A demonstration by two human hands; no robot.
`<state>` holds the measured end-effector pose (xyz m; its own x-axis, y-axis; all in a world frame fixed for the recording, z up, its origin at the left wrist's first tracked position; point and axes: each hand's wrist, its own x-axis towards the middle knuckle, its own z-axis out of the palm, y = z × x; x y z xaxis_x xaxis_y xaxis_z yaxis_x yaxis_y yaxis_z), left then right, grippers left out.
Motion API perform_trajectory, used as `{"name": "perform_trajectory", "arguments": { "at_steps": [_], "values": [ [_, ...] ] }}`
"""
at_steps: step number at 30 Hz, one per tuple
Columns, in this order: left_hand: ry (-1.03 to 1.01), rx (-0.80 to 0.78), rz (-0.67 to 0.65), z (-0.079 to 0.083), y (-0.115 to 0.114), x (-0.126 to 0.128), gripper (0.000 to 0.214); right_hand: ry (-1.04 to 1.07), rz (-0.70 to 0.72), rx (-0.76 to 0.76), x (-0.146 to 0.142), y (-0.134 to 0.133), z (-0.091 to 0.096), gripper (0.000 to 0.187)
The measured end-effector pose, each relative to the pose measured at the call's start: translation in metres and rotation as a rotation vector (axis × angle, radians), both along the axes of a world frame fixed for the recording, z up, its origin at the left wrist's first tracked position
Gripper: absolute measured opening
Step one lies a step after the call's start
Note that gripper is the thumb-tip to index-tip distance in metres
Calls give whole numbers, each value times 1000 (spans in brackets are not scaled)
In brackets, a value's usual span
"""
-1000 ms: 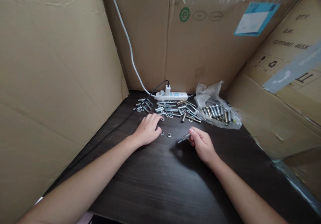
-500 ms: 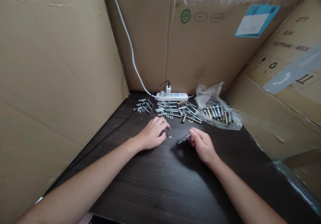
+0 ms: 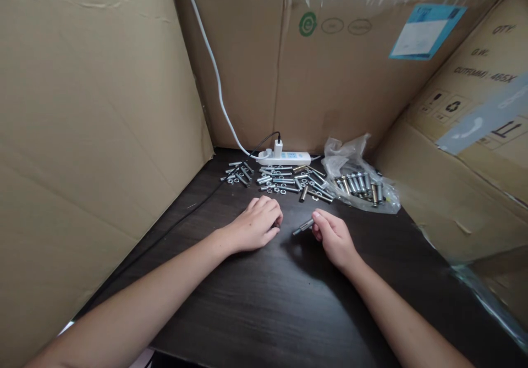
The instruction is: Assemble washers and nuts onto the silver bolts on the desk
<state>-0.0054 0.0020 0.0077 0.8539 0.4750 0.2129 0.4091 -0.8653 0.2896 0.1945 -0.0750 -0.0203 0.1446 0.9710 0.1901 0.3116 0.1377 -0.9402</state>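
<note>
My right hand [image 3: 333,237] pinches a metal expansion bolt [image 3: 304,226] between thumb and fingers, its threaded end pointing left and down above the dark table [image 3: 264,307]. To the left of it, my left hand [image 3: 256,226] rests on the tabletop with curled fingers. Thumb and fingertips come together where a small metal washer lay; the washer itself is hidden by the fingers. Beyond both hands lie loose bolts and sleeves [image 3: 284,181], with washers and nuts among them. A smaller group of bolts [image 3: 240,173] lies to their left.
A clear plastic bag [image 3: 344,153] with several expansion bolts [image 3: 361,184] lies at the back right. Behind the parts is a white power strip [image 3: 284,158] with a plugged-in adapter. A black cable [image 3: 187,212] crosses the left side. Cardboard boxes [image 3: 243,71] wall in the table.
My left hand has moved slightly right and closed its fingers over the washer, which was visible beside it before. The right hand still holds the bolt in nearly the same place.
</note>
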Motion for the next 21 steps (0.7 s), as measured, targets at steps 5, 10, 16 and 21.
{"name": "perform_trajectory", "arguments": {
  "at_steps": [5, 10, 16, 21],
  "values": [
    [-61, 51, -87, 10, -9, 3, 5, 185, -99, -58, -1, 4, 2, 45],
    [-139, 80, -128, 11, -18, 7, 8, 307, -108, -104, -4, 5, 7, 43],
    [-163, 90, -142, 10, -18, 7, 11, 337, -6, -130, -9, 2, 11, 44],
    [-181, 103, -176, 10, -17, 6, 15, 386, 16, -166, -9, 2, 10, 43]
  ]
}}
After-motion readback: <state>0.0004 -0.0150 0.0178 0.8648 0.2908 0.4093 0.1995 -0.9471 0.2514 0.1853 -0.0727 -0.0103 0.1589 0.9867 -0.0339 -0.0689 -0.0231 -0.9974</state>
